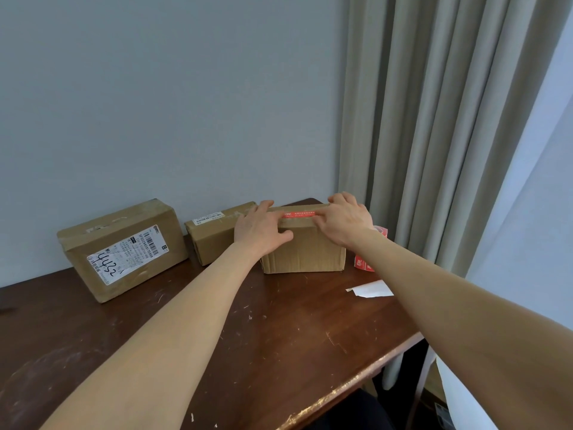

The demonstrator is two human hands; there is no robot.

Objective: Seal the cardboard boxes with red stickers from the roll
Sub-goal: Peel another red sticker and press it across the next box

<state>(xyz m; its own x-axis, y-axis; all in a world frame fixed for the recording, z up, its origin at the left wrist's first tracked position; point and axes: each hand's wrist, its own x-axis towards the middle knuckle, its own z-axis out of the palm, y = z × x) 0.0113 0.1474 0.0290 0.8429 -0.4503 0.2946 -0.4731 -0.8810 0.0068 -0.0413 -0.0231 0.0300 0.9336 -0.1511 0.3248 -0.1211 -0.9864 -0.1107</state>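
While left hand (259,230) and right hand (344,221) press straight fingers on the red sticker (300,214), a box label (124,255) reads "4452" — handwritten.

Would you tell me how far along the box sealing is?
Done: the red sticker is off the roll and on the right box. In hand: the left hand and right hand press on it. Left: the middle box and left box show no red sticker.
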